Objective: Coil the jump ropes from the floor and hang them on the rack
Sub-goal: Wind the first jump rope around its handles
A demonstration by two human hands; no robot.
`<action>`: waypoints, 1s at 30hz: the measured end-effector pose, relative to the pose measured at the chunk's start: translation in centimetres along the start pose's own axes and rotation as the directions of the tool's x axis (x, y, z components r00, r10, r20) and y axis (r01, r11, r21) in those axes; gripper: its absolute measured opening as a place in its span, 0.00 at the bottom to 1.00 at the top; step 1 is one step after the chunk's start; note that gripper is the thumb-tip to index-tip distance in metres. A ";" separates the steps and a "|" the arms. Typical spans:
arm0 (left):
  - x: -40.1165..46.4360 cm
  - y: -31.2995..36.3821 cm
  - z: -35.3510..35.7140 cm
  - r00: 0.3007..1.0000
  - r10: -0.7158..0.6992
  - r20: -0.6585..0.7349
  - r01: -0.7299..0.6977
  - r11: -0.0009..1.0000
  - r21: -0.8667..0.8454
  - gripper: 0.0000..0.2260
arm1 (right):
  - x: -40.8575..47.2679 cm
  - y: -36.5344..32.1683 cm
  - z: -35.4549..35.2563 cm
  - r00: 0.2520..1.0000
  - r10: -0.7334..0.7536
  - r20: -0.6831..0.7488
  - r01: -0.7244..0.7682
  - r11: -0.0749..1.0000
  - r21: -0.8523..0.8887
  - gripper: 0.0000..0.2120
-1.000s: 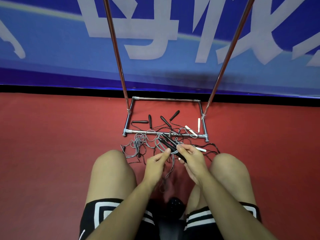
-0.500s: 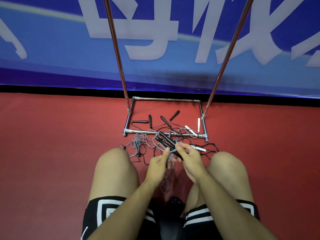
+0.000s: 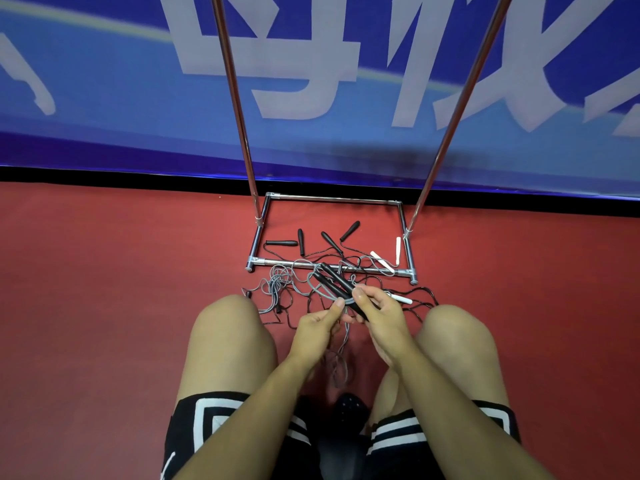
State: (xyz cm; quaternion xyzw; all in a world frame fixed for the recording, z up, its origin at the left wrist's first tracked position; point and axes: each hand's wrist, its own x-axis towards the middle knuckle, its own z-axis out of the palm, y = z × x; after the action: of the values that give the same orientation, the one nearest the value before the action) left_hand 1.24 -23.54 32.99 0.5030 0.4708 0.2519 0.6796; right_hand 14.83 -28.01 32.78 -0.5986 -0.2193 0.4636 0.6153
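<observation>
— Grey rope [image 3: 334, 355], who has it?
— The left hand [image 3: 313, 332] pinches it, fingers curled, between the knees.
— And the right hand [image 3: 379, 315]?
— It grips two black handles [image 3: 334, 284], thumb on top, pointing at the rack [image 3: 332, 270].
— Other ropes?
— Tangled on the red floor [image 3: 104, 306] by the rack.

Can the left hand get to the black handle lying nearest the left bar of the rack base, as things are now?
Probably not at once: the left hand pinches the grey cord. The black handle lies uncovered inside the rack base, so only letting go stands in the way.
</observation>
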 end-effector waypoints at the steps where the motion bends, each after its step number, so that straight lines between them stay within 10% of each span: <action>1: 0.1 -0.1 -0.1 1.000 -0.027 0.003 0.027 1.000 0.008 0.27 | 0.0 0.1 0.0 1.000 0.005 0.010 -0.005 1.000 0.002 0.08; 20: 0.7 -0.1 -1.4 0.998 -0.054 0.011 0.051 0.986 0.156 0.18 | -0.4 -0.2 -0.6 0.961 0.089 0.260 -0.069 0.994 -0.085 0.04; 30: 0.4 0.6 -2.0 0.996 -0.085 0.021 0.077 0.966 0.245 0.17 | -0.2 0.5 -1.2 0.960 0.127 0.249 -0.049 0.953 -0.298 0.22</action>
State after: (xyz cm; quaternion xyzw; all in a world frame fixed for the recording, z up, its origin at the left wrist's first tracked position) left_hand -0.30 -22.11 33.29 0.5669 0.5078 0.1564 0.6295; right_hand 15.58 -28.91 32.10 -0.6236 -0.3378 0.5298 0.4651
